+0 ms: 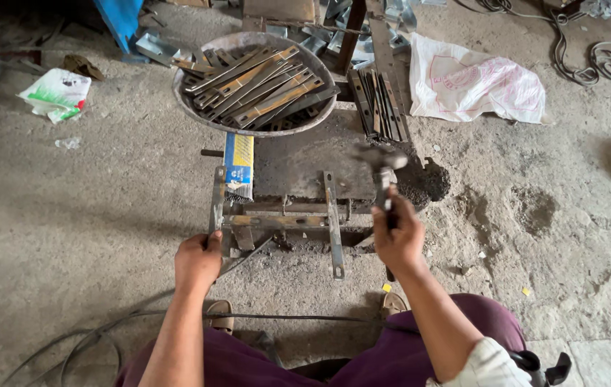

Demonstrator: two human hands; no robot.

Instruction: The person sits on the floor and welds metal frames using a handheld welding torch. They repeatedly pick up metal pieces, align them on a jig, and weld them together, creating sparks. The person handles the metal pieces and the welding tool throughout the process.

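Observation:
My left hand (196, 259) grips the near end of a flat metal strip (217, 202) that stands along the left side of a low metal jig (287, 218) on the floor. My right hand (397, 238) is closed on the handle of a hammer (383, 166), whose blurred head is raised above the jig's right side. A second slotted strip (333, 226) lies across the jig between my hands. Just beyond the jig sits a round metal pan (198, 115) heaped with several similar strips.
A stack of strips (379, 104) lies right of the pan, beside a white sack (474, 82). A blue and yellow packet (239, 165) lies near the jig. Cables (599, 61) coil at top right, a thin rod (284, 317) crosses near my knees, and litter (57, 92) lies at left.

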